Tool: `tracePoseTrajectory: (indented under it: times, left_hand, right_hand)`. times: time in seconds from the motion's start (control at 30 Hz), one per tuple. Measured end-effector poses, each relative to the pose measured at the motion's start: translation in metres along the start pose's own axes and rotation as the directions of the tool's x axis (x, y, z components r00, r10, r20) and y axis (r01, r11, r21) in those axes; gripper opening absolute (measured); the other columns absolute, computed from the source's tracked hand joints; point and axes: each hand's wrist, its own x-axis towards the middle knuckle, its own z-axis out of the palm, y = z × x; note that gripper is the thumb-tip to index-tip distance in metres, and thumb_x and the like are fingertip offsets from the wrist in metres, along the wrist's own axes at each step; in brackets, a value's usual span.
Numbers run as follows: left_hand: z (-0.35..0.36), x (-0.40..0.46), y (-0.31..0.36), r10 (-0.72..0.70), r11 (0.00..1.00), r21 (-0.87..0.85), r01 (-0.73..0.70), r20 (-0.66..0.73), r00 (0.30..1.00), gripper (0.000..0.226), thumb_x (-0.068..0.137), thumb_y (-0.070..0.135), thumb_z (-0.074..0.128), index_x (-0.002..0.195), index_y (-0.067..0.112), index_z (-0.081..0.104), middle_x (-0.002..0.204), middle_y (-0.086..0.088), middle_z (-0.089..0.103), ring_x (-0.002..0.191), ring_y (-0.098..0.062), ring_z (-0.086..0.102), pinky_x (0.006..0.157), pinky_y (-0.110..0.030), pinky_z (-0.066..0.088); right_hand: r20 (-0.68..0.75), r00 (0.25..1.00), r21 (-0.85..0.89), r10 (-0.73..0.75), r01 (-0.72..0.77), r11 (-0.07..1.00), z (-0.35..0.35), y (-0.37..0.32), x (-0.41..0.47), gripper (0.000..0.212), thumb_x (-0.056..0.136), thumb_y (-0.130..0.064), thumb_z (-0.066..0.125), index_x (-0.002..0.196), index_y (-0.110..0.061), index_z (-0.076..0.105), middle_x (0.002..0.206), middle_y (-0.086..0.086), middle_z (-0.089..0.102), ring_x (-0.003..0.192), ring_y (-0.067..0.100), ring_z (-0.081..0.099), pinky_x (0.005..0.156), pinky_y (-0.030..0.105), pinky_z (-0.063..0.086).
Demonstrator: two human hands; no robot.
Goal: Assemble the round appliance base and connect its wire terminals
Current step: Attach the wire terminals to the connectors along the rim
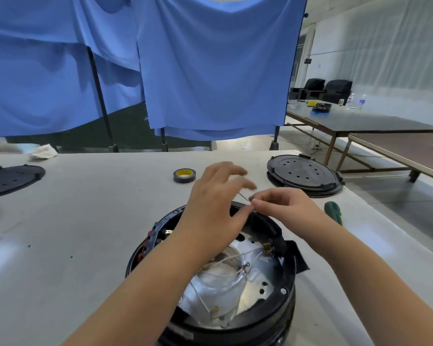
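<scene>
Open-topped, the round appliance base (210,295) sat closest to us on the white table (85,221), black rim up, shiny metal plate (250,290) exposed inside with thin pale wires (225,260) looping across it and small brass terminals (267,248) near the right inner wall. We had both hands above the far rim. Our right hand (283,203) was curled, thumb and forefinger pinching what looked like a fine wire end (243,196); too small and blurred to say whether a terminal was on it. Our left hand (218,206) met it at the same spot, thumb tip touching the pinch point, other fingers spread and lifted; whether it actually gripped the wire we couldn't tell. Our read: we were in the wiring step, sorting or prepping one lead, base cover not yet on. Next move likely called for guiding that lead down to its matching terminal and seating it without snagging the other loops. Black perforated cover (304,174) lay well apart at far right, a second black cover (10,178) at far left, roll of black tape (184,175) beyond the hands, green-handled screwdriver (333,213) just right of the base.
</scene>
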Motion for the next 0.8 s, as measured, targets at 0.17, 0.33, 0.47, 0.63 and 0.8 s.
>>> tracePoseTrajectory:
  times: [0.17, 0.33, 0.47, 0.63, 0.8]
  left_hand:
    - [0.000, 0.001, 0.001, 0.025, 1.000, 0.014, -0.026, 0.055, 0.998, 0.007, 0.079, 0.020, 0.076, 0.086, 0.020, 0.073, 0.086, 0.009, 0.068, 0.103, -0.020, 0.055, 0.089, -0.046, 0.044]
    - [0.000, 0.002, 0.001, 0.045, 0.998, -0.035, -0.043, 0.056, 0.997, 0.003, 0.081, 0.019, 0.074, 0.084, 0.022, 0.074, 0.078, 0.012, 0.069, 0.087, -0.014, 0.057, 0.082, -0.038, 0.047]
    - [0.000, 0.000, -0.004, -0.171, 0.938, -0.267, 0.220, 0.193, 0.966, 0.012, 0.085, 0.021, 0.070, 0.081, 0.032, 0.071, 0.079, 0.019, 0.069, 0.083, 0.000, 0.061, 0.076, -0.015, 0.048]
    - [0.000, 0.000, -0.006, -0.245, 0.861, -0.356, 0.362, 0.332, 0.911, 0.012, 0.087, 0.025, 0.067, 0.080, 0.034, 0.071, 0.079, 0.017, 0.071, 0.080, 0.000, 0.067, 0.072, -0.014, 0.053]
    - [0.000, 0.000, -0.007, -0.286, 0.833, -0.381, 0.401, 0.324, 0.902, 0.013, 0.086, 0.024, 0.067, 0.075, 0.032, 0.068, 0.076, 0.012, 0.071, 0.075, -0.003, 0.067, 0.068, -0.014, 0.053]
  right_hand:
    - [0.106, 0.994, 0.185, 0.032, -0.052, 0.981, -0.002, 0.010, -0.002, 0.015, 0.088, -0.019, 0.063, 0.093, -0.010, 0.073, 0.097, 0.009, 0.074, 0.098, 0.024, 0.068, 0.089, 0.030, 0.053]
    - [0.071, 0.997, 0.282, -0.009, -0.011, 0.959, 0.002, 0.015, -0.004, 0.016, 0.085, -0.026, 0.063, 0.084, -0.014, 0.074, 0.098, 0.014, 0.073, 0.094, 0.026, 0.068, 0.089, 0.037, 0.051]
    - [-0.055, 0.994, 0.309, -0.094, 0.106, 0.945, 0.008, 0.019, -0.011, 0.013, 0.091, -0.012, 0.057, 0.091, -0.007, 0.069, 0.091, 0.010, 0.071, 0.084, 0.018, 0.067, 0.078, 0.028, 0.054]
    - [-0.126, 0.969, 0.251, -0.211, 0.237, 0.939, 0.013, 0.016, -0.019, 0.010, 0.089, 0.000, 0.057, 0.091, -0.001, 0.067, 0.087, 0.011, 0.071, 0.078, 0.011, 0.069, 0.069, 0.019, 0.053]
    - [-0.192, 0.958, 0.220, -0.212, 0.253, 0.942, 0.018, 0.018, -0.019, 0.008, 0.086, 0.000, 0.062, 0.088, -0.005, 0.068, 0.084, 0.007, 0.071, 0.081, 0.015, 0.070, 0.072, 0.022, 0.054]
